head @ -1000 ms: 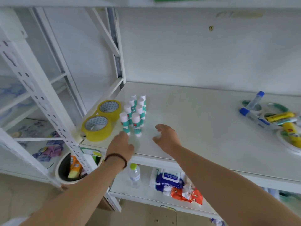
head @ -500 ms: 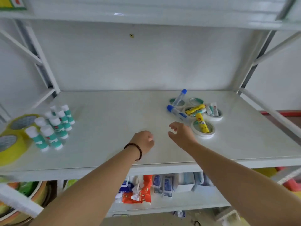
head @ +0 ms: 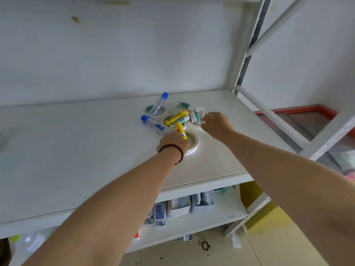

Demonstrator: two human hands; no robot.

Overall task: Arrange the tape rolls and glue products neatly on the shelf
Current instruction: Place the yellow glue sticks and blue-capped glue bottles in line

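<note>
Both hands were out over the shelf, right at the heap of glue and tape. The left hand sat on the near tape roll, covering most of it; a yellow glue stick poked up from behind the knuckles. Its fingers were hidden under the back of the hand, so whether the grip was spread or closed on that stick could not be told. A dark bracelet ringed the wrist.

The right hand hovered by the small white glue sticks, fingers curled, but the fingertips were blurred and turned away: grip unclear, nothing plainly pinched.

A second yellow stick lay across a middle roll, which was mostly buried. Two blue-capped tubes showed, one leaning in a back roll, the other flat with its lower end lost behind the left hand. A green-rimmed roll peeked out at the back. Below, packets on the lower shelf were smeared and unreadable, partly blocked by the left forearm.
</note>
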